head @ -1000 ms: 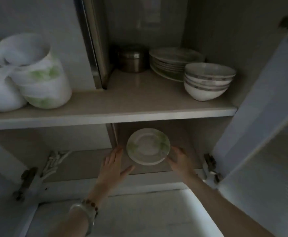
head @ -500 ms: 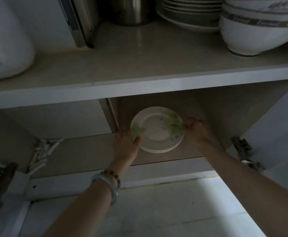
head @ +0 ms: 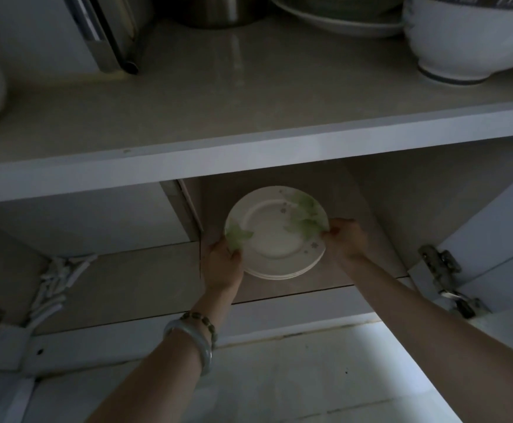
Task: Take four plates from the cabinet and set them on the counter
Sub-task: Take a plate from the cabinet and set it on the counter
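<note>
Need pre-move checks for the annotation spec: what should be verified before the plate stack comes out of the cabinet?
1. The left hand grips the left rim of the plate stack: ok.
2. The right hand grips the right rim: ok.
3. Stack holds four plates: cannot tell; several rims show at the front, but the count is unclear.
4. Way out to the cabinet front free of other things: ok.
5. Headroom under the upper shelf: cannot tell from this angle.
6. Landing spot on the counter: cannot tell; no counter clearly in view.
</note>
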The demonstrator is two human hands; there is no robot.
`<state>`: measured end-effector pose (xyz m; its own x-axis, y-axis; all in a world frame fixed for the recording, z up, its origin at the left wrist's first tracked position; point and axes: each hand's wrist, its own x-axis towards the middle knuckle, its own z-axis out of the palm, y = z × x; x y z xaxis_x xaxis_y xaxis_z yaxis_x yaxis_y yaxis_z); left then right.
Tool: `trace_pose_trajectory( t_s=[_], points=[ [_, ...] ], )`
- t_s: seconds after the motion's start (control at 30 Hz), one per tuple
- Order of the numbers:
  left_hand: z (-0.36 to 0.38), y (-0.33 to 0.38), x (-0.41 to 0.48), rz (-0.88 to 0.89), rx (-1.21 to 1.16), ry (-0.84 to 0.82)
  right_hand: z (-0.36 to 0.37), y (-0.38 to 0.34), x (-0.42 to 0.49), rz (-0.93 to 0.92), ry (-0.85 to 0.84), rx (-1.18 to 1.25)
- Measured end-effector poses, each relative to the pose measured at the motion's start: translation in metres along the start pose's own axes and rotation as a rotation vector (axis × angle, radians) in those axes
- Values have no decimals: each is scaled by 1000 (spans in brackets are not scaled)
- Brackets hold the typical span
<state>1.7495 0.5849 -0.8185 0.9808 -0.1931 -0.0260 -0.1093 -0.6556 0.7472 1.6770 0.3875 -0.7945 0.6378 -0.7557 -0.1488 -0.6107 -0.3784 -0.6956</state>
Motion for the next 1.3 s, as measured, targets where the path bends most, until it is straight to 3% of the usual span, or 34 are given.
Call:
trace_pose_trajectory(
  t_s=[0.23,0.43,0.7,0.87,1.07,1.3],
  points=[
    [-7,10,-17,-141,-444,125,-15,-12,-8,100,19,231],
    [-37,28,-35,-324,-598,177,-41,-18,-35,183,-16,366],
    [-102,66,-97,-368,-656,90,-102,-21,-87,214,-149,356],
    [-144,82,-140,-372,-499,65,-141,-27,-136,247,-152,442],
    [-205,116,-203,-274,-282,-29,-195,-40,-206,229,-227,428],
    [-276,175,-255,-186,-365,-18,-268,-72,-263,158,-331,585]
  ],
)
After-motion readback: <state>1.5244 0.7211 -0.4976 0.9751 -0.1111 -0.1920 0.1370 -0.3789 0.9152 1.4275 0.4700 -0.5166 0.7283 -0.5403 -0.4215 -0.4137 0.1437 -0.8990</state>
